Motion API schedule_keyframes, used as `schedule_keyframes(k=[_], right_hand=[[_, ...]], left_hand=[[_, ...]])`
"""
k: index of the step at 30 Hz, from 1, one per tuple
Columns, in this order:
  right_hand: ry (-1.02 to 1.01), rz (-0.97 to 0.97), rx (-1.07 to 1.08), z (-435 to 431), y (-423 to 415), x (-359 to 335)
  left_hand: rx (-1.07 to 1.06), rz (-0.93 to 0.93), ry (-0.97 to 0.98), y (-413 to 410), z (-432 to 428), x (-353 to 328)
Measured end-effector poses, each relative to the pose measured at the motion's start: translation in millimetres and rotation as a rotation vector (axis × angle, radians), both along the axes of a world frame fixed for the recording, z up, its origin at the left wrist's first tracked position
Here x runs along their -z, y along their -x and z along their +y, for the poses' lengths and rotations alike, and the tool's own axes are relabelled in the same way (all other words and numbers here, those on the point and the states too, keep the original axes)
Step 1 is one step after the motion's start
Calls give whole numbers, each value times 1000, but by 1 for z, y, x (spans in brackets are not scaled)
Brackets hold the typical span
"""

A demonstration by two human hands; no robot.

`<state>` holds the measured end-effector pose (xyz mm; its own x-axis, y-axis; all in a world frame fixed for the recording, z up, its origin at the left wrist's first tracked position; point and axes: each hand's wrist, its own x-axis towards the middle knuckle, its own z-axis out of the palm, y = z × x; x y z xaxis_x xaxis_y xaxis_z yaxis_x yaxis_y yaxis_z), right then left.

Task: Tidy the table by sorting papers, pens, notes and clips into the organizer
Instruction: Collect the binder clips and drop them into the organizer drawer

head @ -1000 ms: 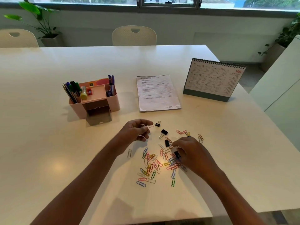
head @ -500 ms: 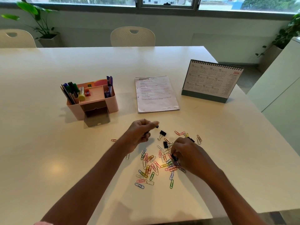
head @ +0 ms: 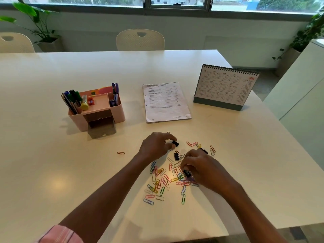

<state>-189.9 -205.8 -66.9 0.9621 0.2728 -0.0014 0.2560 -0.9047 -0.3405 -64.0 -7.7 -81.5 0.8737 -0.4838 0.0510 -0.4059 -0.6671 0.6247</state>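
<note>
A heap of coloured paper clips (head: 164,181) and a few black binder clips lie on the white table (head: 52,172) in front of me. My left hand (head: 155,146) pinches a black binder clip (head: 175,143) at the heap's far edge. My right hand (head: 201,166) is curled over the heap's right side and holds another black binder clip (head: 186,173) in its fingertips. A third binder clip (head: 176,156) lies between my hands. The pink organizer (head: 98,106) stands at the left with pens in it and its small grey drawer (head: 101,128) pulled out.
A stapled sheaf of papers (head: 165,101) lies beyond the clips, and a desk calendar (head: 226,86) stands to its right. One orange paper clip (head: 121,152) lies apart at the left. Chairs and plants stand behind the table; a white cabinet is at the right.
My left hand has moved right and down onto a black binder clip and pinched it. The right hand has stayed on the heap with its clip. The lone orange clip came into view.
</note>
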Motion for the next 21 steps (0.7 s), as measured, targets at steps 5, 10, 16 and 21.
schedule_keyframes(k=[5,10,16,21], right_hand=[[-32,83,-26,-4,5,-9],[-5,102,-17,-2,5,-13],[0,78,22,4,5,-12],[-416,144,102,4,5,-4]], left_hand=[[5,-20,-10,-2,1,4],[-1,-4,-6,-3,3,8],[28,-36,-37,1,4,5],[29,-63,-39,5,8,4]])
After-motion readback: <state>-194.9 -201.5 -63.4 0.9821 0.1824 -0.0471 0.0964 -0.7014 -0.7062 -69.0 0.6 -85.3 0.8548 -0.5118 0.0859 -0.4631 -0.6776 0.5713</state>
